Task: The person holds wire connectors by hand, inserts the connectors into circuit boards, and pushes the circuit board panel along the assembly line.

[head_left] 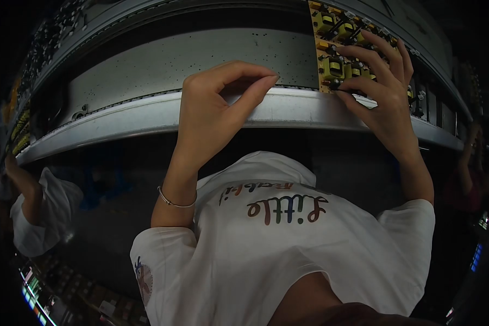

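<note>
Over the metal rail's inner side, my left hand [214,103] has its thumb and index fingertip pressed together in a pinch. Whatever lies between those tips, if anything, is too small to make out. My right hand [384,89] is spread over a circuit board [325,49], its fingers apart and curved among the parts. The thumb tip is by the board's near edge; whether it touches cannot be made out. Yellow-wrapped transformers [334,68], capacitors and dark parts stand in rows on the board, partly hidden by my fingers.
A pale metal rail [288,108] edges the conveyor line [201,51] in front of me. More boards with yellow parts [22,133] are at the far left. Another person's white sleeve [49,201] shows at left, and another person's arm [467,155] at right.
</note>
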`<state>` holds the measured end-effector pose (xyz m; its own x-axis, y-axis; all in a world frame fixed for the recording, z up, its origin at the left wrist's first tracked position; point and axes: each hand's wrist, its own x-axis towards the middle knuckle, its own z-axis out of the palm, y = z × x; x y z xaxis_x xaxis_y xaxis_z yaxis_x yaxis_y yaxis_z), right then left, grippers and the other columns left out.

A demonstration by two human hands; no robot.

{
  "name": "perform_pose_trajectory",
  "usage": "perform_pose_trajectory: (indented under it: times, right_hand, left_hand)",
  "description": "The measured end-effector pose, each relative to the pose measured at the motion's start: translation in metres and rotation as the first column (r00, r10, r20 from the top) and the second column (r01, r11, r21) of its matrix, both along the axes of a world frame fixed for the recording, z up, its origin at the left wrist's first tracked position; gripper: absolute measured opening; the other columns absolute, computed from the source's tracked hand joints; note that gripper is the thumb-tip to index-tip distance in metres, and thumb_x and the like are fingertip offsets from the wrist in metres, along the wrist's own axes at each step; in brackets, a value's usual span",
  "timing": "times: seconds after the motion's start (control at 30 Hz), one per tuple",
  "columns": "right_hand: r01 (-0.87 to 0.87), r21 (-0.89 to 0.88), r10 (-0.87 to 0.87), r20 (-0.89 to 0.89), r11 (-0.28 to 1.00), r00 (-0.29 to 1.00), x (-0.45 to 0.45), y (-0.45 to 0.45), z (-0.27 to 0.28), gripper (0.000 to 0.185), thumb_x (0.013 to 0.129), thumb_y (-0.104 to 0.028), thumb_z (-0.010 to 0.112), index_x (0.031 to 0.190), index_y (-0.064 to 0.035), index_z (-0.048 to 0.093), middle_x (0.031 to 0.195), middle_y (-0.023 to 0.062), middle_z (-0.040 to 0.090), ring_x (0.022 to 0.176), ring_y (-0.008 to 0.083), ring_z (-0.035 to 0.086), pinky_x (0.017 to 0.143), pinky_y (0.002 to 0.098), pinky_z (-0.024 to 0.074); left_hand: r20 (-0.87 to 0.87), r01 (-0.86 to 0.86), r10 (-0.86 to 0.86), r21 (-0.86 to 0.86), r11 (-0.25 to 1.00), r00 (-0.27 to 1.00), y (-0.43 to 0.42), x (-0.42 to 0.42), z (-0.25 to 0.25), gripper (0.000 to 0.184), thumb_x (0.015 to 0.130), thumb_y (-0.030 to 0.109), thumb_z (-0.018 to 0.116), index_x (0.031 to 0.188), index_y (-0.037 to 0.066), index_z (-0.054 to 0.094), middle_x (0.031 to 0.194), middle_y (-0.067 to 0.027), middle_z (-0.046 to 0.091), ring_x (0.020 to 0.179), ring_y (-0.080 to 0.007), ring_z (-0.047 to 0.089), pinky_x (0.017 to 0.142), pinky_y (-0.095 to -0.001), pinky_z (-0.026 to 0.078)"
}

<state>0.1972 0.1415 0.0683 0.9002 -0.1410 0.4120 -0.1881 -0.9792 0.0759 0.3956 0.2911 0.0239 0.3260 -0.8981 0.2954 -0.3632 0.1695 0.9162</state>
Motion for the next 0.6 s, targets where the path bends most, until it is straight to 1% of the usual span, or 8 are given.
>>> perform_pose_trajectory:
  times: [0.13, 0.33, 0.6]
  right_hand:
    - [0.017, 0.009, -0.017, -0.019, 1.000, 1.000, 0.0002, 0.0019, 0.0011, 0.011, 0.063, -0.013, 0.075, 0.065, -0.0141, 0.065, 0.117, -0.0037, 0.057, 0.128, 0.0232, 0.034, 0.110, 0.0465, 0.0124]
    - [-0.028, -0.015, 0.028, 0.004, 1.000, 1.000, -0.0002, 0.0000, -0.0004, 0.011, 0.062, -0.011, 0.075, 0.066, -0.0141, 0.064, 0.117, -0.0033, 0.058, 0.127, 0.0229, 0.035, 0.110, 0.0461, 0.0137]
    - [-0.016, -0.018, 0.016, 0.001, 1.000, 1.000, -0.0016, -0.0013, -0.0016, 0.011, 0.063, -0.010, 0.074, 0.065, -0.0137, 0.064, 0.116, -0.0031, 0.058, 0.127, 0.0223, 0.036, 0.110, 0.0457, 0.0143]
  left_hand:
    - [0.008, 0.002, -0.002, 0.003, 1.000, 1.000, 0.0002, -0.0002, 0.0011, 0.014, 0.081, 0.008, 0.064, 0.093, 0.001, 0.067, 0.084, -0.0104, 0.068, 0.076, -0.0149, 0.065, 0.069, -0.0228, 0.053]
    - [0.008, 0.001, -0.001, -0.009, 1.000, 1.000, 0.0001, -0.0006, -0.0002, 0.014, 0.081, 0.007, 0.064, 0.093, 0.000, 0.067, 0.084, -0.0103, 0.068, 0.076, -0.0148, 0.065, 0.069, -0.0227, 0.052]
    - [0.009, 0.000, 0.000, 0.007, 1.000, 1.000, 0.0002, -0.0010, 0.0004, 0.014, 0.081, 0.007, 0.064, 0.093, 0.000, 0.067, 0.084, -0.0101, 0.067, 0.076, -0.0142, 0.065, 0.068, -0.0221, 0.052]
